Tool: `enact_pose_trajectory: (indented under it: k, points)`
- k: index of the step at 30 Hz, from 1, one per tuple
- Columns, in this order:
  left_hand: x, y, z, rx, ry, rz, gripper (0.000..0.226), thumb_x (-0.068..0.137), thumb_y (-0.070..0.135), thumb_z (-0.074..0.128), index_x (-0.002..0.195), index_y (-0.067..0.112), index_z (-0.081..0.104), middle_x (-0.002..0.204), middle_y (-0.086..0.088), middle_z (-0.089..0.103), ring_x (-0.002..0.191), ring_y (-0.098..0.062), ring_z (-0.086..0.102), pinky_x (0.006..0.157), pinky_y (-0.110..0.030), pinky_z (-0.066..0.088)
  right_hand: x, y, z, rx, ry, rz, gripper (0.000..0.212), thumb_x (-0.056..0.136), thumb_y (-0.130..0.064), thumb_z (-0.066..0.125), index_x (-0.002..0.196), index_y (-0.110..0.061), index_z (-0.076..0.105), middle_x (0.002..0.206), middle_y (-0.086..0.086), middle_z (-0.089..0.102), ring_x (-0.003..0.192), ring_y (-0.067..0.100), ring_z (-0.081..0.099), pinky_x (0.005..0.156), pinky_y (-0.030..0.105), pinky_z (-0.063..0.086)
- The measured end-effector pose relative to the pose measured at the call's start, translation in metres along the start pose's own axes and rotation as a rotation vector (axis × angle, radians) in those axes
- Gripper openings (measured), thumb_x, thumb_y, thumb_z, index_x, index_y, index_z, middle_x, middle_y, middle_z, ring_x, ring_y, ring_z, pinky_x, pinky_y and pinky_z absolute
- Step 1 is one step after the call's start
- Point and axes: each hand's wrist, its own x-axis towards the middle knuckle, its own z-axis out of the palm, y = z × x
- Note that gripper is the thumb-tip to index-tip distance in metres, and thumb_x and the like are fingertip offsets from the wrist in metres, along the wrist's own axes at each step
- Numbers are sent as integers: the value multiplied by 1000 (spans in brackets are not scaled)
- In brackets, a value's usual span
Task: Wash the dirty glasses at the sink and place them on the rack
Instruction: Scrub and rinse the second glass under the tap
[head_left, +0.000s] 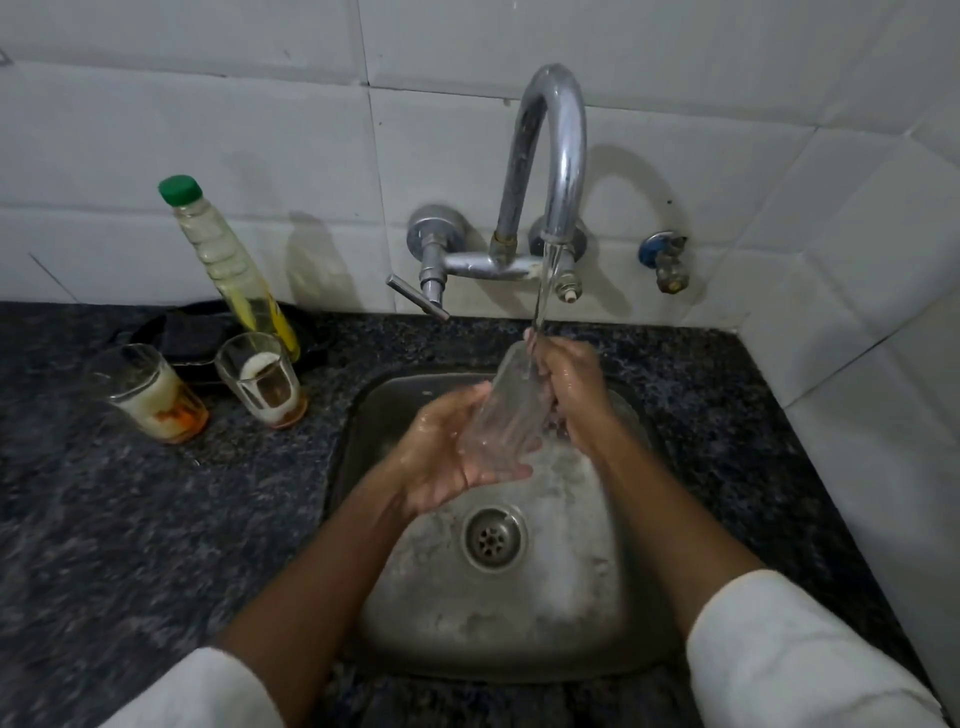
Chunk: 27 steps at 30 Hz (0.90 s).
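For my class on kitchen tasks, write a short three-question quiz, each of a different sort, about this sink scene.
1. True or false: water is running from the tap onto the clear glass.
2. How many dirty glasses stand on the counter, left of the sink?
3. Which hand supports the lower end of the clear glass? A) left hand B) right hand C) neither

Key
1. True: a stream falls from the spout to the glass's upper end.
2. Two, the left dirty glass and the right dirty glass, in front of the green-capped bottle.
3. A: the left hand cradles it; the right hand's fingers work at its upper end.
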Motion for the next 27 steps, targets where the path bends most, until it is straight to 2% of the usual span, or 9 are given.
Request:
enact_pose_trajectory:
  k: [3, 7, 10, 14, 18, 21, 23, 26, 27]
  points:
    - [14, -1, 0, 110, 14, -165, 41, 81, 25, 62, 119, 10, 63, 108, -14, 68, 89, -24, 67, 77, -42, 58, 3, -18, -4, -349, -300, -184, 42, 96, -38, 54, 57, -23, 54, 56, -4, 54, 51, 8, 54, 57, 24, 44]
    - [30, -2, -11, 466, 210, -21, 54, 70, 6, 73, 122, 12, 59, 113, -14, 69, 93, -24, 67, 81, -45, 56, 5, -41, -30, -1084, -379, -451, 41, 96, -33, 54, 56, -35, 49, 60, -15, 50, 78, 19, 56, 78, 34, 36]
    - [42, -15, -6, 737, 464, 145, 65, 64, 3, 83, 119, 28, 58, 110, -2, 68, 99, -22, 67, 82, -52, 60, -10, -52, -30, -1027, -429, -380, 37, 96, -24, 56, 59, -27, 58, 60, -8, 57, 63, 16, 58, 65, 28, 39]
    - [52, -35, -1, 1171, 739, 482, 63, 62, 30, 85, 114, 32, 50, 100, 6, 69, 82, -16, 69, 67, -40, 60, -18, -45, -19, -812, -266, -168, 23, 93, -10, 58, 77, -10, 75, 70, -3, 68, 63, 5, 61, 59, 15, 46]
    - [37, -13, -4, 732, 231, 198, 69, 69, 11, 86, 127, 26, 51, 122, 1, 64, 112, -21, 64, 88, -42, 58, -25, -55, -23, -776, -386, -316, 26, 95, -19, 58, 72, -17, 71, 65, -10, 66, 57, -6, 62, 57, 7, 43]
    - [35, 4, -20, 383, -138, -5, 56, 69, -5, 69, 122, 12, 58, 109, -9, 70, 102, -27, 68, 88, -46, 58, -28, -60, -24, -819, -501, -426, 27, 95, -19, 57, 71, -23, 69, 72, -6, 71, 69, 8, 69, 68, 21, 52]
    - [48, -3, -17, 486, 35, 84, 55, 58, 8, 79, 111, 11, 63, 103, -10, 70, 99, -28, 68, 91, -48, 55, -26, -58, -18, -892, -426, -417, 30, 95, -17, 56, 66, -19, 65, 69, -3, 69, 68, 12, 66, 69, 28, 49]
    - [63, -20, 9, 868, 637, 322, 53, 57, 29, 86, 103, 25, 60, 95, 6, 68, 90, -16, 66, 76, -35, 57, -23, -52, -8, -942, -216, -324, 34, 95, -17, 53, 61, -15, 60, 71, 6, 68, 72, 18, 63, 68, 28, 44]
    - [64, -24, 11, 939, 719, 421, 49, 61, 34, 85, 101, 29, 57, 93, 10, 67, 87, -12, 66, 71, -32, 57, -22, -49, -9, -884, -204, -315, 32, 95, -17, 53, 65, -12, 65, 75, 9, 72, 73, 20, 66, 70, 29, 47]
